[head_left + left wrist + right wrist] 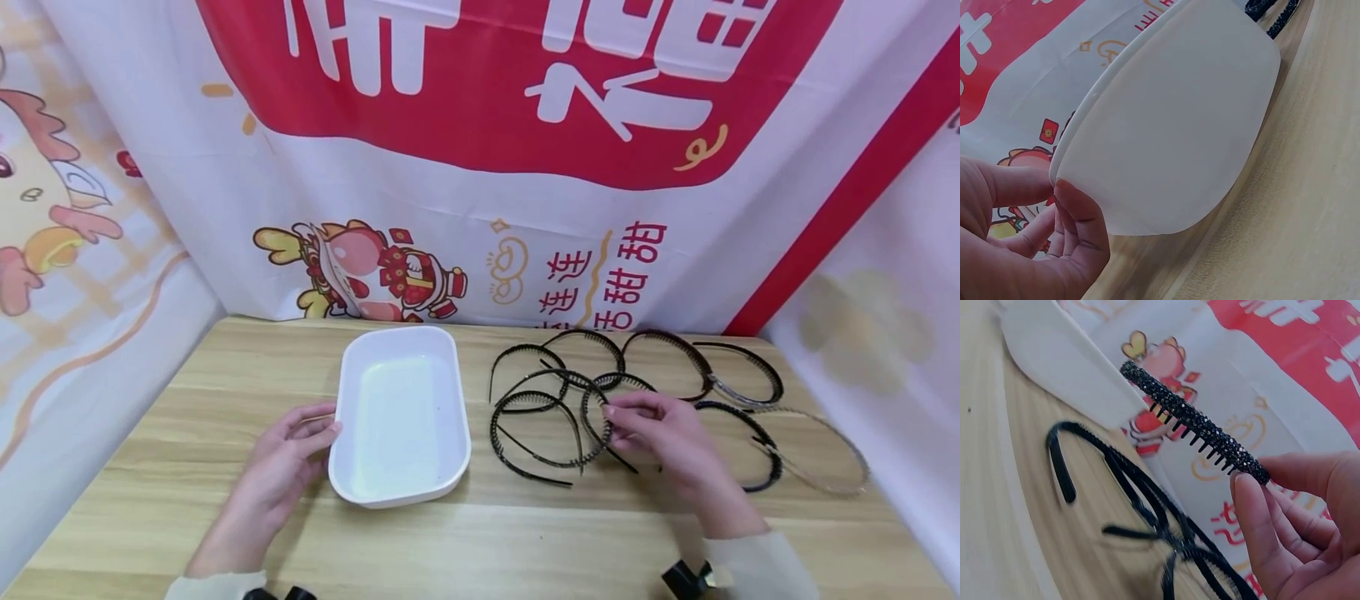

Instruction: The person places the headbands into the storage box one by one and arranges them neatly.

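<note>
A white plastic basin (397, 417) stands on the table, its inside bare. With thumb and fingers, my left hand (288, 454) pinches the basin's left rim, which the left wrist view shows from outside. My right hand (663, 433) pinches a black glittery toothed headband (1194, 422) between thumb and fingers. In the right wrist view this headband is above the others, its comb teeth pointing down. Below and around it lie several dark headbands, overlapping one another, including a black headband (495, 442) nearest the basin.
To the right lie a dark toothed headband (776, 471) and a beige headband (858, 446). Farther back are a brown headband (693, 354) and one with a silvery section (723, 392). A printed red and white cloth (480, 158) hangs behind the wooden table (525, 550).
</note>
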Demonstrator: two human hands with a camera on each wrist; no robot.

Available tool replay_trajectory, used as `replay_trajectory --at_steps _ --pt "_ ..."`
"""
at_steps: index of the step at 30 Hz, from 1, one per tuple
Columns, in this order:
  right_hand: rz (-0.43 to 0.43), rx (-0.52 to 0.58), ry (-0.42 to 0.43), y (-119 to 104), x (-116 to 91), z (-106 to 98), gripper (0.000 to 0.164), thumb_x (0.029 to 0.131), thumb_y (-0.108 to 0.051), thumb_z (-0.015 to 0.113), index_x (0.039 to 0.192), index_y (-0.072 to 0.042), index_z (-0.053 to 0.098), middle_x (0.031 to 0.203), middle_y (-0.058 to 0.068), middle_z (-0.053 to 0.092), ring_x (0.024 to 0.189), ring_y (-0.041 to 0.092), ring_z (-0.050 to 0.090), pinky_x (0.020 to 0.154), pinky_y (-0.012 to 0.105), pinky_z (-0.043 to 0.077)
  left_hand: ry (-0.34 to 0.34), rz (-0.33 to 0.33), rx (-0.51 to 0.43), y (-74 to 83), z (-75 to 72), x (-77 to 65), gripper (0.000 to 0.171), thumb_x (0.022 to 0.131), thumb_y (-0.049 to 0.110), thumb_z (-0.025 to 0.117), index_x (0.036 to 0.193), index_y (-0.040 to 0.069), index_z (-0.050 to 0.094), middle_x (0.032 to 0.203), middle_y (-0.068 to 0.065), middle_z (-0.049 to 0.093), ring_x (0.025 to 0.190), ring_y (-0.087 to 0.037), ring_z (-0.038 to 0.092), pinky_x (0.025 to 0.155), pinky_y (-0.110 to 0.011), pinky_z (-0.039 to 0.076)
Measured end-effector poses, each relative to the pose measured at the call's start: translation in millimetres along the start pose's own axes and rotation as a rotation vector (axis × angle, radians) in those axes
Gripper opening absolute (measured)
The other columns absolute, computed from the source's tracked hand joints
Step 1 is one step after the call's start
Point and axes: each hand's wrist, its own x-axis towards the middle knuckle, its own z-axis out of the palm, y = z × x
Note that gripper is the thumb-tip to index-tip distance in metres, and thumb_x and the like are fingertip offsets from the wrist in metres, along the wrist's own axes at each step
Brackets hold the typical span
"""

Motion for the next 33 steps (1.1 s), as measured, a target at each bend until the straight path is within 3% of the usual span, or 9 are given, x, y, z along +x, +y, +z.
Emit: replay_trajectory --at_steps 8,21,33 --pt "-0.025 -0.011 -0.015 -13.1 15.8 41.9 0.034 0.097 -0.011 0.08 0.125 0.005 0.068 0.105 0.012 0.077 0.079 0.014 0.075 0.079 0.029 0.067 0.001 0.001 -0.014 -0.1 -0.1 -0.7 0.033 0.103 0.007 0.069 0.132 0.021 0.061 0.102 0.015 0.072 0.099 -0.004 0.068 0.088 -0.024 0.059" --pt "-0.044 0.027 -0.028 -27.9 32.5 99.6 0.029 0.094 -0.007 0.081 0.119 0.003 0.072 0.108 0.02 0.077 0.077 0.017 0.075 0.079 0.033 0.068 -0.011 0.03 -0.012 -2.4 -0.5 0.8 0.029 0.103 0.006 0.068 0.123 0.027 0.065 0.101 0.015 0.072 0.099 -0.004 0.068 0.087 -0.025 0.058" --pt "-0.075 0.024 -0.091 -33.8 39.9 142.0 0.021 0.092 -0.006 0.083 0.109 0.003 0.074 0.091 0.01 0.078 0.069 0.015 0.073 0.075 0.034 0.068 -0.006 0.018 0.006 -3.3 -0.4 2.5 0.027 0.104 0.009 0.069 0.119 0.031 0.067 0.099 0.016 0.072 0.099 -0.003 0.067 0.086 -0.024 0.058"
